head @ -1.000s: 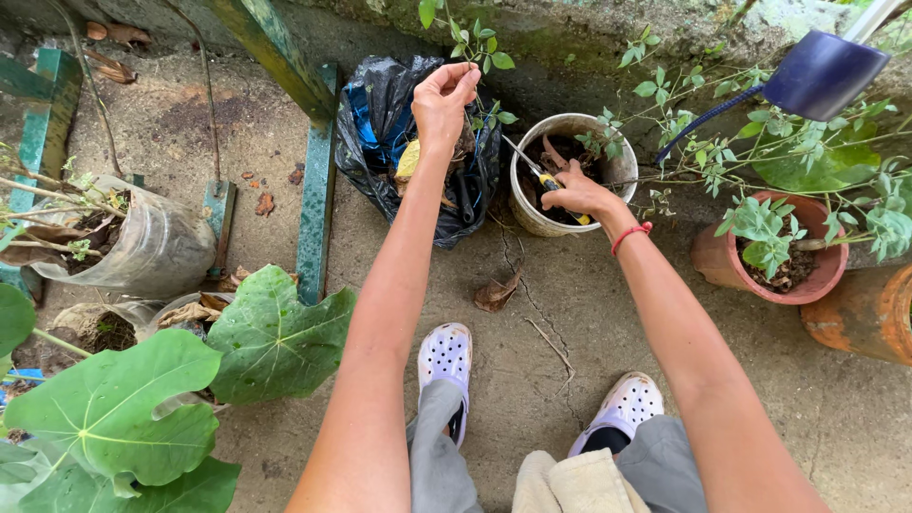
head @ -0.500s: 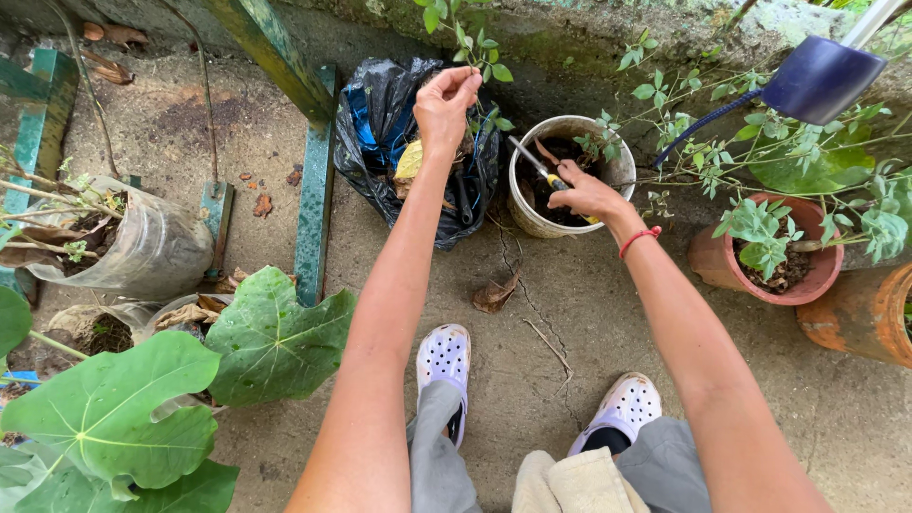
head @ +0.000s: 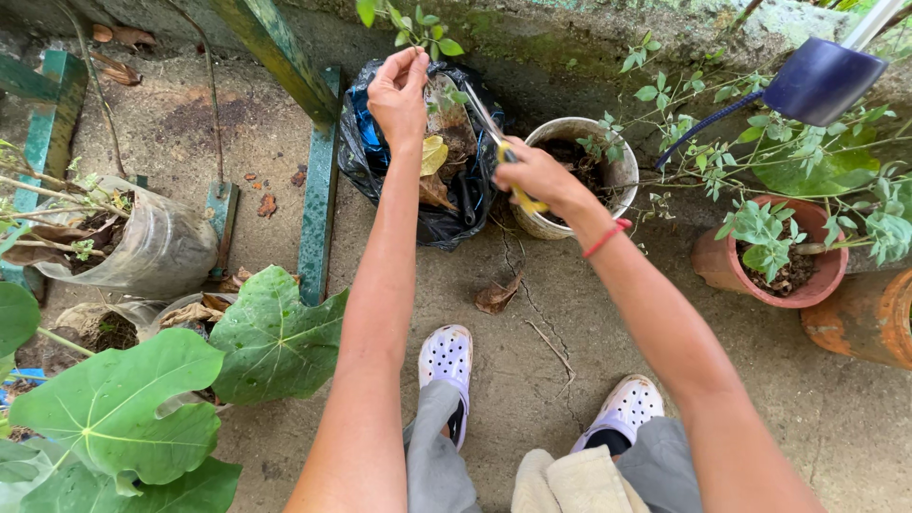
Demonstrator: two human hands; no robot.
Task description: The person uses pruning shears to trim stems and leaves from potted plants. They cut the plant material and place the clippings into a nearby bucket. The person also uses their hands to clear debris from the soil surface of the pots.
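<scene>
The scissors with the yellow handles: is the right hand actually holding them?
Touching. The head view shows the right hand closed around the yellow handles of the scissors, with the blades pointing up toward the plant stem that the left hand pinches.

The light was soft and even, like a cloudy day. Shadows were faint, with no bright glare. Most things looked sharp. The edges bent a little, like a wide lens. The top right corner looked pale and washed out.
</scene>
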